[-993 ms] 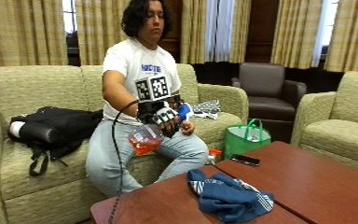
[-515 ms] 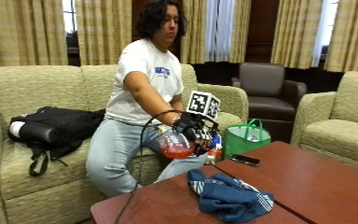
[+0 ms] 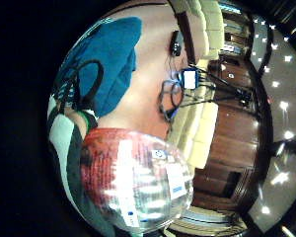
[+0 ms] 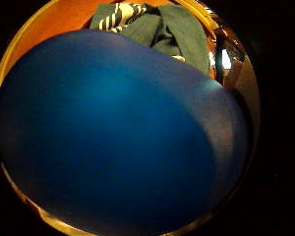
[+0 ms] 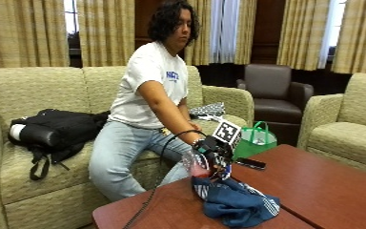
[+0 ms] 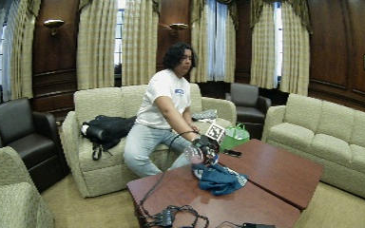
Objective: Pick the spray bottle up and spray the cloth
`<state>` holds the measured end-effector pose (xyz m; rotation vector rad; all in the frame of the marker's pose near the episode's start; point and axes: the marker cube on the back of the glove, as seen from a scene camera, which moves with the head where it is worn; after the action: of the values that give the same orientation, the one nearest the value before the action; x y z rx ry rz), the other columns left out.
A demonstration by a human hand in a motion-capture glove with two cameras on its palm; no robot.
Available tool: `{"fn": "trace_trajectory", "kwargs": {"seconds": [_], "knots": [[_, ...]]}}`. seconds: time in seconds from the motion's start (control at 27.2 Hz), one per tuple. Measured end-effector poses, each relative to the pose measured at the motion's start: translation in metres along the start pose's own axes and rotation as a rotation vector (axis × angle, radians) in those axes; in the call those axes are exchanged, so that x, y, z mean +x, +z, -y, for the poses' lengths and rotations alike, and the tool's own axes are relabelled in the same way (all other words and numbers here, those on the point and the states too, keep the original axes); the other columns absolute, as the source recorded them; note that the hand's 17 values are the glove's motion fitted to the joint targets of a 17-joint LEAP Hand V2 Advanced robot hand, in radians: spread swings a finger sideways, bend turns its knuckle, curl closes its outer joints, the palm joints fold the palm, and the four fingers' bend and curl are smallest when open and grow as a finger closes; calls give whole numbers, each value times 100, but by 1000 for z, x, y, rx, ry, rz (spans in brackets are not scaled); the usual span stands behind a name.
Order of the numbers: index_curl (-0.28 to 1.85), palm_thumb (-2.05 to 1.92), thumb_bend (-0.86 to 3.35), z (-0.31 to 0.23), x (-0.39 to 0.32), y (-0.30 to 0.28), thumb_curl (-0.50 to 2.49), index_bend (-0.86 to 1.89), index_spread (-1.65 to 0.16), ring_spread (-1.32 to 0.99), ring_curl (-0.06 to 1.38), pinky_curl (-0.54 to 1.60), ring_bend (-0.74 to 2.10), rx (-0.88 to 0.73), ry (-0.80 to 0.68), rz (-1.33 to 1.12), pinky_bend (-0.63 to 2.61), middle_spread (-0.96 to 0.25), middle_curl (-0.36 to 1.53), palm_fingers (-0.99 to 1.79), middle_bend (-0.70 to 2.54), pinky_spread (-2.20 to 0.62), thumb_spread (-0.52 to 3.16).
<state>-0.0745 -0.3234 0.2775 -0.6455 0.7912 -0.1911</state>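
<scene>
A wood-panelled lounge with long curtains holds pale green sofas and dark leather armchairs around a low reddish table [image 5: 335, 186]. A person sits on the sofa [image 5: 37, 90] behind the table, leaning forward with the right arm stretched down to the table's near edge.

The gloved right hand [image 5: 213, 151] is curled round a spray bottle [image 5: 197, 164], gripping it at the neck. The bottle is clear plastic and holds reddish-pink liquid, which fills its lower part; in the little finger side palm view its labelled body [image 3: 138, 182] sits close against the palm. The blue spray head fills most of the thumb side palm view, so the trigger cannot be made out there.

The bottle hangs just above the table, right beside a crumpled blue cloth [image 5: 234, 202] with white stripes that lies on the table near its edge. Whether the bottle's base touches the cloth or the table cannot be told. The cloth shows again in the little finger side view [image 3: 108, 59], past the bottle.

Also on the table, farther from the person than the cloth, lies a small black phone [image 5: 251, 163]. Beyond the table's far side a green bag [image 5: 259, 140] stands on the floor by the sofa; its contents are hidden. On the sofa, at the person's side away from the table, lies a black backpack [image 5: 53, 131].
</scene>
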Motion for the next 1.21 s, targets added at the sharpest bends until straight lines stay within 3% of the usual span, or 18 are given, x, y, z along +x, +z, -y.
{"fn": "trace_trajectory", "kwargs": {"seconds": [0.18,0.59,0.88,1.21], "knots": [[54,94,-3,5,20,9,74,22,-27,-19,44,37,51,7,214,-114,34,-19,51,130,48,-21,39],[55,94,-3,-49,75,-41,76,21,-27,-19,44,37,51,214,263,156,35,-19,51,130,48,-21,39],[55,94,-3,-110,121,-68,76,20,-27,-19,44,37,51,428,308,569,34,-19,51,130,48,-21,39],[56,93,-3,-178,108,-66,77,20,-28,-20,44,37,51,695,335,1234,34,-19,51,130,49,-21,39]]}}
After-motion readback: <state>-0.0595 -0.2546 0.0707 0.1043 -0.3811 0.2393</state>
